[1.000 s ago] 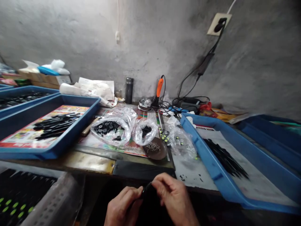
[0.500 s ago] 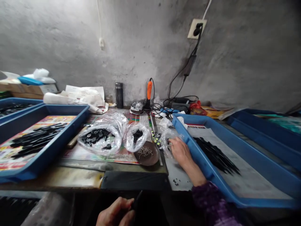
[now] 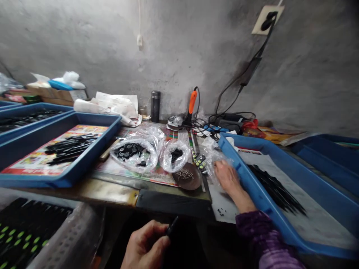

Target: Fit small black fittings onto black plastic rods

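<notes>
black stick (image 3: pixel 171 226) sits closed in the left hand (image 3: pixel 145 243), fingers curled round it, its tip poking out to the right, just below the near edge of the counter (image 3: pixel 109 190). a second ago both hands met on the stick; now they are well apart. the right hand (image 3: pixel 228 178) has gone out over the counter and rests at the edge of a clear bag (image 3: pixel 214 158), though i cannot tell if it grips anything. its purple sleeve (image 3: pixel 266 239) trails toward the near right. small black-and-green parts (image 3: pixel 198 161) lie just left of its fingers, beside a brown dish (image 3: pixel 187 178) of screws. a blue tray (image 3: pixel 232 149) stands just to the right of the hand, holding more black sticks (image 3: pixel 276 192). another blue tray (image 3: pixel 92 116) lies far left, and a plastic crate (image 3: pixel 70 239) of green-dotted pieces sits near left.
</notes>
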{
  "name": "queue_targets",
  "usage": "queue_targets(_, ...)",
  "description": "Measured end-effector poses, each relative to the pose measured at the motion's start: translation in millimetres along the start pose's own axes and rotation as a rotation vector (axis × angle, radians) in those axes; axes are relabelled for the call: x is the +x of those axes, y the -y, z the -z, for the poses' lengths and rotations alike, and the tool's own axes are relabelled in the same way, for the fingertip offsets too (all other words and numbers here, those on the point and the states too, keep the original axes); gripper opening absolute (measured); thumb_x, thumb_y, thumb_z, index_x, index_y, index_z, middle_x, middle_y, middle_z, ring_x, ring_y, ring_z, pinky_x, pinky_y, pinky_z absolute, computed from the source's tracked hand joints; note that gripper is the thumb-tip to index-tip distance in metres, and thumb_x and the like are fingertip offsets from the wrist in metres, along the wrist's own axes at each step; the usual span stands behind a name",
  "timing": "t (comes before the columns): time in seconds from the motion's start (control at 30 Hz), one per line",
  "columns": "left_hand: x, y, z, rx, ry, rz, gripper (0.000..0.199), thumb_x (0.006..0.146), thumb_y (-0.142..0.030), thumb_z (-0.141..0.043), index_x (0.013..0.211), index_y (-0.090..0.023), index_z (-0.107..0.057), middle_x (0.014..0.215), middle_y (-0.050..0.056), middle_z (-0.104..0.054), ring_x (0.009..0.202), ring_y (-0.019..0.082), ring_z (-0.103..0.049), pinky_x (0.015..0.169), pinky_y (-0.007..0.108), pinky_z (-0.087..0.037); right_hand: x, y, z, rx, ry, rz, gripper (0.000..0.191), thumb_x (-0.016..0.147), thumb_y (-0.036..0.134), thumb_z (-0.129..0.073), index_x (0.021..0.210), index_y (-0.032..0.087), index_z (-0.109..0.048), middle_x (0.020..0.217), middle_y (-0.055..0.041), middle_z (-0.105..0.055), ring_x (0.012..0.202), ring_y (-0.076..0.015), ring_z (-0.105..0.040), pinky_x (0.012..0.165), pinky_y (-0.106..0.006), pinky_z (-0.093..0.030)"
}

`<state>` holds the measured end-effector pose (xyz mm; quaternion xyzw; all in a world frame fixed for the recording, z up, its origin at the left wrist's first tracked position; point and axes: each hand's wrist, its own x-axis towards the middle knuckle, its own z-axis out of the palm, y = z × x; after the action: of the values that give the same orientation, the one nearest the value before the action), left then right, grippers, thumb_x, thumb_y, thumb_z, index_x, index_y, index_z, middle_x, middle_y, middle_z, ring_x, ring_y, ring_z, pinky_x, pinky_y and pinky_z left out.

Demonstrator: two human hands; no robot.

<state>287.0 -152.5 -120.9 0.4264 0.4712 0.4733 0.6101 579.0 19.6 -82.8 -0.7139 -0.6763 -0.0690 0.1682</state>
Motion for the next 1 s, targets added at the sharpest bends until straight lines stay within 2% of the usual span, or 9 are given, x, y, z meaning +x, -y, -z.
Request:
queue_targets(0.1, -5, -13, 0.7, -0.124, 0.044, 0.147, 0.047, 0.064, -0.057, -0.081, 0.075, -0.015, -0.065, 0.047, -0.007, -0.044, 0.039, 0.004, -0.033, 0.039, 0.016, -0.024, -12, -1, 14, 0.099, -0.085, 0.014, 0.017, 0.090, 0.012, -0.047, 0.085, 0.015, -0.062, 0.094, -0.0125, -0.065, 0.091, -0.0267, -0.062, 0.084, -0.041, -0.048)
queue_targets(0.17, -7, -19, 1.7, -0.210, 0.049, 0.187, 0.048, 0.062, -0.055, -0.083, 0.074, -0.014, -0.061, 0.052, -0.004, -0.051, 0.036, 0.002, -0.032, 0.036, 0.016, -0.021, -30, 3, 25, 0.196, -0.145, 0.022, 0.018, 0.088, 0.023, -0.046, 0.086, 0.017, -0.063, 0.095, -0.0147, -0.066, 0.092, -0.0302, -0.062, 0.085, -0.043, -0.047)
queue_targets(0.23, -9, -22, 2.6, -0.279, 0.049, 0.191, 0.044, 0.064, -0.049, -0.083, 0.078, -0.013, -0.062, 0.061, 0.000, -0.060, 0.036, 0.002, -0.035, 0.035, 0.016, -0.021, -56, 13, 35, 0.314, -0.169, 0.027, 0.028, 0.089, 0.040, -0.044, 0.091, 0.019, -0.064, 0.086, -0.0115, -0.068, 0.082, -0.0285, -0.065, 0.080, -0.042, -0.050)
queue_targets(0.27, -10, -23, 2.8, -0.307, 0.052, 0.191, 0.041, 0.067, -0.046, -0.083, 0.081, -0.013, -0.062, 0.065, 0.001, -0.063, 0.037, 0.002, -0.037, 0.036, 0.016, -0.022, -72, 21, 38, 0.375, -0.160, 0.026, 0.033, 0.090, 0.046, -0.044, 0.093, 0.021, -0.064, 0.078, -0.0082, -0.067, 0.071, -0.0257, -0.065, 0.072, -0.039, -0.052)
queue_targets(0.3, -11, -23, 2.8, -0.330, 0.056, 0.192, 0.038, 0.069, -0.043, -0.082, 0.084, -0.013, -0.063, 0.067, 0.002, -0.064, 0.038, 0.002, -0.038, 0.036, 0.015, -0.022, -89, 31, 41, 0.460, -0.133, 0.019, 0.034, 0.090, 0.050, -0.046, 0.095, 0.022, -0.064, 0.071, -0.0051, -0.066, 0.064, -0.0234, -0.065, 0.065, -0.035, -0.053)
queue_targets(0.37, -13, -24, 2.4, -0.359, 0.057, 0.197, 0.034, 0.073, -0.039, -0.080, 0.087, -0.013, -0.064, 0.068, 0.001, -0.064, 0.041, 0.003, -0.040, 0.037, 0.015, -0.024, -122, 55, 43, 0.803, 0.015, -0.055, 0.031, 0.084, 0.051, -0.062, 0.094, 0.021, -0.066, 0.061, -0.0010, -0.063, 0.054, -0.0203, -0.061, 0.054, -0.030, -0.052)
queue_targets(0.5, -17, -26, 1.7, -0.386, 0.069, 0.198, 0.032, 0.073, -0.038, -0.080, 0.083, -0.013, -0.062, 0.067, 0.000, -0.063, 0.040, 0.003, -0.040, 0.036, 0.015, -0.023, -167, 101, 41, 1.119, 0.203, -0.012, 0.022, 0.089, 0.043, -0.067, 0.092, 0.021, -0.068, 0.059, 0.0016, -0.060, 0.051, -0.0150, -0.058, 0.050, -0.022, -0.048)
queue_targets(0.7, -23, -32, 2.7, -0.380, 0.067, 0.179, 0.031, 0.073, -0.039, -0.080, 0.084, -0.013, -0.064, 0.065, 0.000, -0.062, 0.041, 0.003, -0.042, 0.036, 0.014, -0.025, -183, 134, 37, 1.344, 0.291, 0.042, 0.014, 0.090, 0.036, -0.069, 0.090, 0.022, -0.069, 0.065, 0.0011, -0.061, 0.051, -0.0129, -0.058, 0.047, -0.018, -0.049)
queue_targets(1.0, -26, -33, 5.6, -0.371, 0.047, 0.147, 0.032, 0.073, -0.040, -0.080, 0.083, -0.014, -0.065, 0.058, -0.002, -0.058, 0.039, 0.003, -0.040, 0.035, 0.013, -0.028, -186, 148, 34, 1.369, 0.235, 0.001, 0.012, 0.086, 0.034, -0.073, 0.088, 0.023, -0.070, 0.071, 0.0016, -0.063, 0.051, -0.0115, -0.057, 0.047, -0.016, -0.051)
